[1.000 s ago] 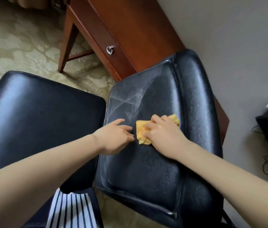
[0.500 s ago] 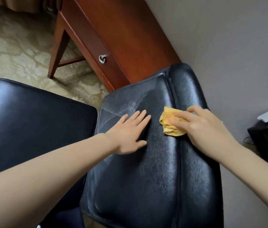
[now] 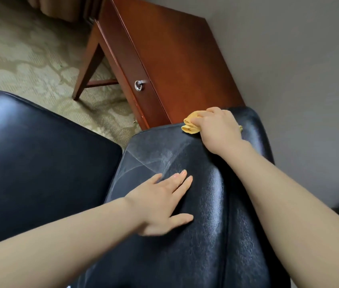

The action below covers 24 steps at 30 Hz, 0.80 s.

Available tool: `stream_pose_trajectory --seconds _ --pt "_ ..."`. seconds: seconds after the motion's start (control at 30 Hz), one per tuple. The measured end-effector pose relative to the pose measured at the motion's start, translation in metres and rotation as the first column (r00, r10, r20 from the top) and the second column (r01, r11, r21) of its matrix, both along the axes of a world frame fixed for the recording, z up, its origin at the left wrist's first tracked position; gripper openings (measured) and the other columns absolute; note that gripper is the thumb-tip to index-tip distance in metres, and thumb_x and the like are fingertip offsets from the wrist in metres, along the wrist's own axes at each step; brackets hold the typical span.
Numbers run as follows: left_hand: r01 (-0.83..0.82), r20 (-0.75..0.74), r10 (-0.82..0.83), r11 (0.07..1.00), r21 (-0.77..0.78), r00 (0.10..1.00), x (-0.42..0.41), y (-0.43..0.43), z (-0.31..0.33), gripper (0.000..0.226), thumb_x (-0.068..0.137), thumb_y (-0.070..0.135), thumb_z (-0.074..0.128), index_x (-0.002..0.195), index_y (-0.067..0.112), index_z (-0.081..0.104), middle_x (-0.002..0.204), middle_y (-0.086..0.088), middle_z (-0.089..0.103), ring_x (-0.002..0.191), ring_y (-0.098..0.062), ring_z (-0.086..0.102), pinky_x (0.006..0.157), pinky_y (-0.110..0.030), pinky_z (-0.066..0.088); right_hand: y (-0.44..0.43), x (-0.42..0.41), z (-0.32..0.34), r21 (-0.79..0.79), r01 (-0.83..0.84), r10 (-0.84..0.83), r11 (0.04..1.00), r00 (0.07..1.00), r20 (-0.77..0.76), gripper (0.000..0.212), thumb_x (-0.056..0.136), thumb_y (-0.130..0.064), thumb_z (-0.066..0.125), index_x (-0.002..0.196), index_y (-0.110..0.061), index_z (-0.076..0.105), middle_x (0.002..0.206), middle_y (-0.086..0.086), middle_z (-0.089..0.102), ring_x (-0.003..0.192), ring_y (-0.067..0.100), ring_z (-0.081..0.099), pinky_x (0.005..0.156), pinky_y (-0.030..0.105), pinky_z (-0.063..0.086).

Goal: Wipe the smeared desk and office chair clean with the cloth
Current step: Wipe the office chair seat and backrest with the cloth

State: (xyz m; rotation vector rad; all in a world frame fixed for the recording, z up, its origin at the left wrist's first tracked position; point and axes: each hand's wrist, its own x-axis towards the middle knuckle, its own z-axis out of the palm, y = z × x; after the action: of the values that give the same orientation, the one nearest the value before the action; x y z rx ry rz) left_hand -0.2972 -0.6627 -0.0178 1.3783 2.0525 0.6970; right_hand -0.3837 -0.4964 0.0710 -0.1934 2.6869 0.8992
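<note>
While the wide black cushion [image 3: 39, 152] on the left has no hand on it, your left hand [image 3: 164, 202] lies flat with straight fingers on the middle of the office chair [image 3: 206, 246] panel beside it. It holds nothing and is likely steadying the panel. Just beyond those fingertips, pale smears [image 3: 154, 159] fan across the panel's upper left part, so that patch looks not yet wiped.

Further right, at the panel's top edge, the yellow cloth [image 3: 190, 125] sits bunched against the padding, with your right hand [image 3: 218, 129] curled over it. One fold sticks out left of the knuckles and a scrap shows on the right. Treat the cloth as light, soft and limp. It will probably slip from a loose grip, so keep it gathered under palm and fingers.

The upholstery looks smooth and glossy with some give, so press evenly and the cloth should glide. A chair like this may swivel or roll, so keep the bracing hand down. Behind the top edge stands the red-brown desk [image 3: 174, 59], with nothing touching it.
</note>
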Motion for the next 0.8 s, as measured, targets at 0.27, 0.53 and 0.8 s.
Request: stream_pose_trajectory --seconds 0.27,0.53,0.8 --pt "-0.047 0.048 0.046 0.999 0.013 0.998 0.004 -0.003 0.003 0.075 0.096 0.059 0.020 0.150 0.022 -0.016 0.158 0.002 -0.018 0.145 -0.007 -0.010 0.119 -0.034 -0.003 -0.015 0.022 -0.005 -0.030 -0.062 0.065 0.998 0.991 0.114 0.031 0.092 -0.015 0.043 0.114 -0.025 0.062 0.118 -0.005 0.058 0.119 0.023 0.044 0.093 0.035 0.032" --pt "0.055 -0.012 -0.055 0.998 0.001 0.998 -0.001 -0.050 -0.020 0.065 0.100 0.049 0.021 0.151 0.023 -0.010 0.159 0.005 -0.011 0.146 -0.005 -0.004 0.118 -0.029 -0.006 -0.050 0.091 -0.003 -0.053 -0.063 0.074 0.997 0.968 0.239 0.024 0.091 -0.020 0.051 0.107 -0.033 0.063 0.114 -0.013 0.059 0.109 0.020 0.046 0.075 0.032 0.027" --pt "0.110 0.105 -0.114 0.993 0.037 0.988 0.020 -0.060 -0.017 0.070 0.100 0.047 0.028 0.151 0.021 -0.011 0.158 0.003 -0.018 0.145 -0.006 -0.010 0.118 -0.030 -0.008 -0.046 0.139 0.024 -0.193 -0.274 0.312 0.942 0.928 0.204 0.028 0.083 -0.024 0.042 0.087 -0.028 0.070 0.093 -0.010 0.067 0.081 0.019 0.059 0.058 0.029 0.046"
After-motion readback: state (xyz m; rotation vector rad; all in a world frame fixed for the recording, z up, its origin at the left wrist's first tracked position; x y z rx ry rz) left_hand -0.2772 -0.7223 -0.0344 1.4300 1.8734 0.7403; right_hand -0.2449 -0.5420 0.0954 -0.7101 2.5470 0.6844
